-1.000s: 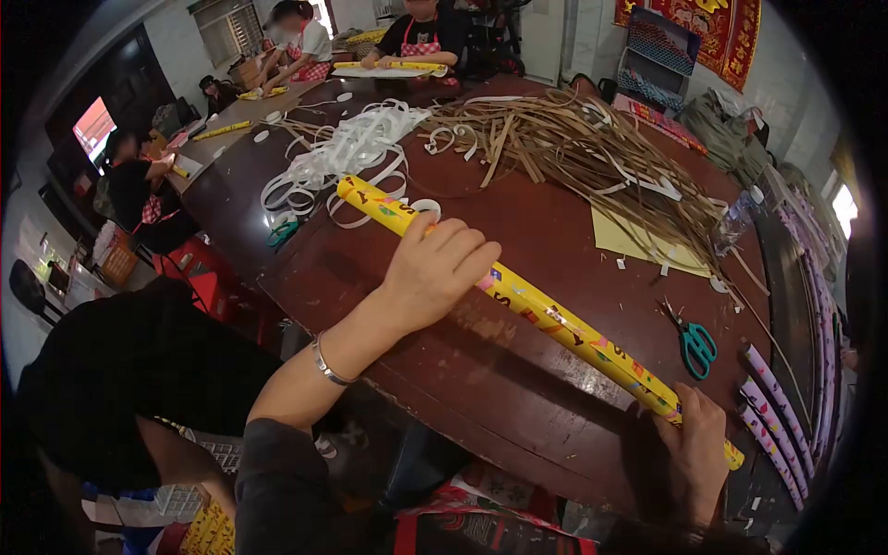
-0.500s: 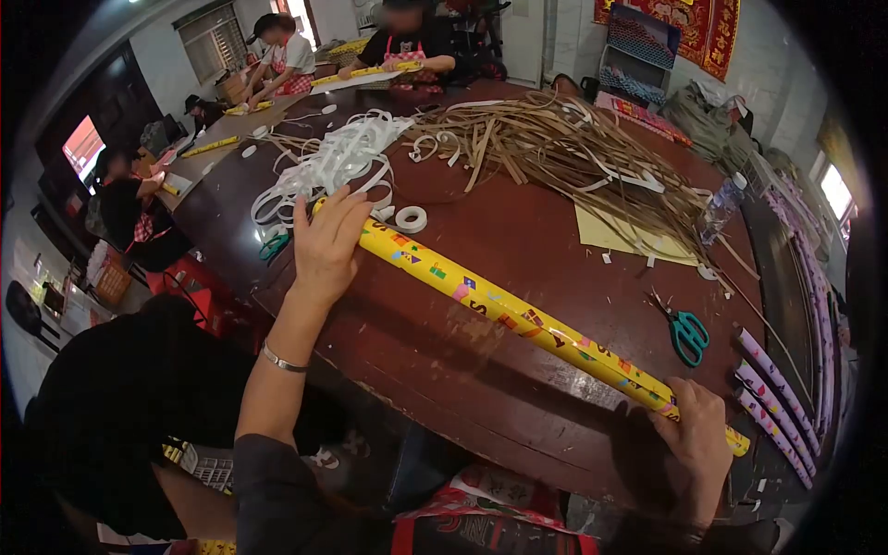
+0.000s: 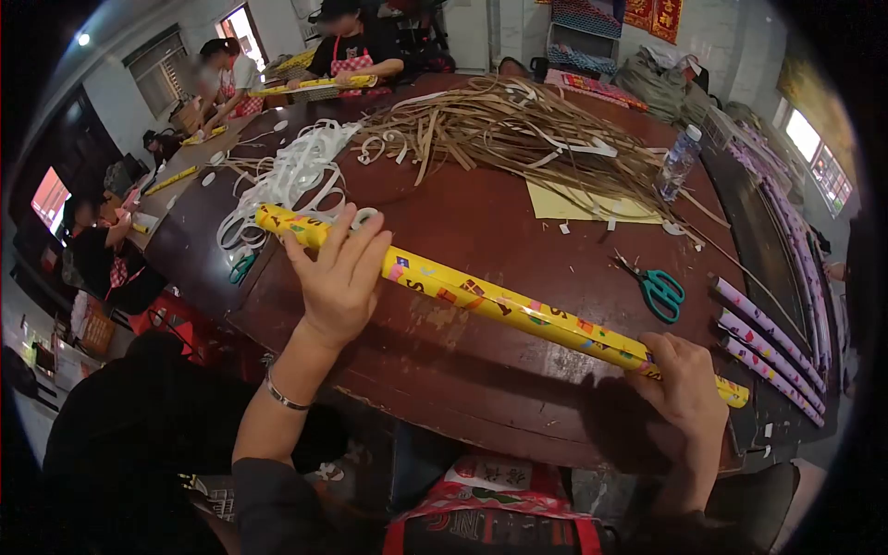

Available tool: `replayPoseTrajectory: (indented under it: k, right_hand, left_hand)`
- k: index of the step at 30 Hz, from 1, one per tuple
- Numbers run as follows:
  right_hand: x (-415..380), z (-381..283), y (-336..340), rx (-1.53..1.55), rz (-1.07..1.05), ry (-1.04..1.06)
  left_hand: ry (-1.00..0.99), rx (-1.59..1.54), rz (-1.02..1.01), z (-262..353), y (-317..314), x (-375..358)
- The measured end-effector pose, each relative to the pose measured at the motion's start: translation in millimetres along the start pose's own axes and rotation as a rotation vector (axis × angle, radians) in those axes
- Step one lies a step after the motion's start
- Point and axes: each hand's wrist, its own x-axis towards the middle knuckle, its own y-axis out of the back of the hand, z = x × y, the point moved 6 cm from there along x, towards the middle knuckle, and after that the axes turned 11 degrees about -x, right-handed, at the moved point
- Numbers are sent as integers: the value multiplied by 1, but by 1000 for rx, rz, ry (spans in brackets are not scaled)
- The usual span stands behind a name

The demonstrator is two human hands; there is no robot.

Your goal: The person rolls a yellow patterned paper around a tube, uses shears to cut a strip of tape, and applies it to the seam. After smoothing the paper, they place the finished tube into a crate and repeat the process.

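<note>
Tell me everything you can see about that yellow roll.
The yellow roll is a long, slim tube of glossy, paper-like material, printed with colourful gifts and dark letters. It slants above the dark red table, left end farther off. The left hand lies across it, fingers spread; the right hand grips near the other end.

Your left hand (image 3: 338, 282), at the yellow roll's (image 3: 499, 301) left end just before, now sits farther inward, that end protruding again. Its fingers, initially curled, now extend across the roll.
</note>
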Motion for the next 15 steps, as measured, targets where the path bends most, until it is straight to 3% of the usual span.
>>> replayPoseTrajectory:
  k: [15]
  right_hand:
    - [4,-13,9,-4,22,13]
  left_hand:
    - [-262,-236,28,101,-2,17]
